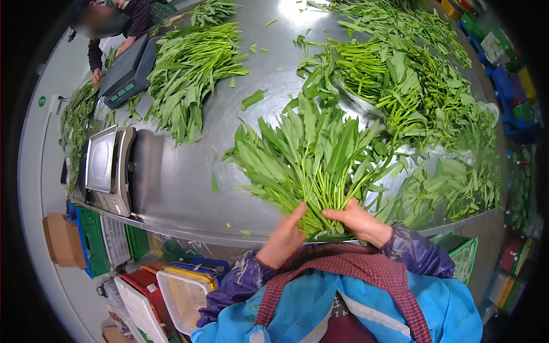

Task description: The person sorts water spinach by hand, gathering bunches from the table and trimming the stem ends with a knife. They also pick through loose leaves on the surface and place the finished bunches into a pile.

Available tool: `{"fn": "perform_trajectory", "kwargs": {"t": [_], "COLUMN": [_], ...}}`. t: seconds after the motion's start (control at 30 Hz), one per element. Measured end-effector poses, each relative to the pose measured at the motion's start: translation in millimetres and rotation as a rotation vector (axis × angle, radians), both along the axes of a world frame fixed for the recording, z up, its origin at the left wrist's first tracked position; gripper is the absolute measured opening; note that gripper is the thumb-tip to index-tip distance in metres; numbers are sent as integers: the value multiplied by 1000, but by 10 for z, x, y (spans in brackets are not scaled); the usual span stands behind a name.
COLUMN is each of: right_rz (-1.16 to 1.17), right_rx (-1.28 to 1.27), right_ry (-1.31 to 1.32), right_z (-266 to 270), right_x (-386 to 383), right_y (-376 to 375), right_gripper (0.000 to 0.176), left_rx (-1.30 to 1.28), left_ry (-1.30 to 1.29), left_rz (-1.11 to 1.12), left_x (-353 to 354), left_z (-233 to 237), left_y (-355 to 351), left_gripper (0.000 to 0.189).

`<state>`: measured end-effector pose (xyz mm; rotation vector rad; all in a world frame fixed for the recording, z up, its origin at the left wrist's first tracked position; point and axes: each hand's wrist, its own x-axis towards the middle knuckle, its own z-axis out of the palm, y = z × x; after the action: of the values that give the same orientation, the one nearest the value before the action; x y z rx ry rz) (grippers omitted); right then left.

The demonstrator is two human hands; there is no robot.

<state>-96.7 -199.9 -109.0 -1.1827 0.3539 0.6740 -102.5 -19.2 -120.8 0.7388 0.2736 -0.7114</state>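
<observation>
A large bunch of leafy green stems [311,157] stands between my hands at the table's front edge, its leaves fanned away from me. My left hand [284,237] is closed on the left side of the stems, slightly blurred. On the right side, my right hand [357,222] wraps round the same stems with its thumb across them. The cut ends are low between my palms, partly hidden.
More greens [400,86] heap at the right and another pile [194,74] lies at the back left of the metal table [177,177]. Two scales [108,171] stand at the left. A co-worker's hand [97,76] touches greens at far left. Crates [91,240] sit below.
</observation>
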Motion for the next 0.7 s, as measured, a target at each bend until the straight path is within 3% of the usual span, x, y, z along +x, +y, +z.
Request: {"fn": "perform_trajectory", "kwargs": {"t": [0.03,0.1,0.17,0.23,0.3,0.37,0.47,0.7], "right_rz": [0,186,202,7,-104,-195,-159,-115], "right_rx": [0,-305,-342,62,189,245,192,71], "right_ry": [2,-478,-438,-187,-108,223,205,35], "right_z": [25,63,210,245,219,63,60,13], "right_x": [5,4,25,-40,-35,3,-43,-32], "right_y": [22,46,-15,-119,-96,-103,-87,4], "right_gripper": [43,40,37,29,21,19,20,16], "left_rx": [193,341,427,372,-27,-148,-292,-175], "left_ry": [-177,-205,-219,-83,151,153,290,261], "left_rz": [-104,-193,53,71,158,28,39,97], "left_x": [13,21,56,46,39,32,-41,-70], "left_z": [-1,173,404,529,471,113,-3,5], "left_y": [-17,-63,-151,-97,-59,5,5,-42], "left_gripper": [42,40,35,37,39,42,50,43]}}
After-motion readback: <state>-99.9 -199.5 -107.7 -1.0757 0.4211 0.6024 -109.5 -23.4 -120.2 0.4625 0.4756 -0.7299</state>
